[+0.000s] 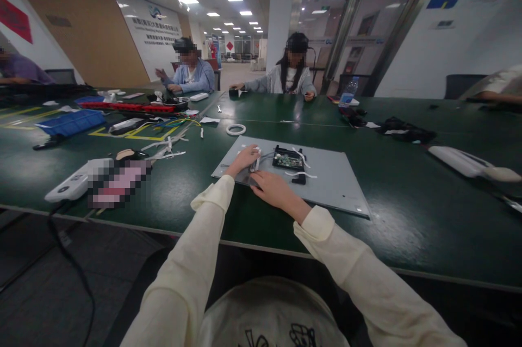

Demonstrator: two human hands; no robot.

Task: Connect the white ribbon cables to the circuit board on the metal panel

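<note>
A flat grey panel (pixel 330 173) lies on the table in front of me. On its left part, my left hand (pixel 244 159) has its fingers closed at the far end of a narrow white strip (pixel 258 161), probably tape. My right hand (pixel 269 188) reaches in from the right, with its fingers together at the strip's near end; the fingertips are partly hidden. Just right of the hands, a green circuit board (pixel 289 160) sits in a black frame. A grey cable (pixel 267 156) runs from the board toward my left hand. Loose white strips (pixel 302 175) lie beside and across the frame.
A roll of white tape (pixel 236 129) lies behind the panel. Scattered white scraps (pixel 169 146), a white device (pixel 77 181) and a blue bin (pixel 71 123) are at left. Another white device (pixel 459 162) lies at right. Two people (pixel 291 72) sit across the table.
</note>
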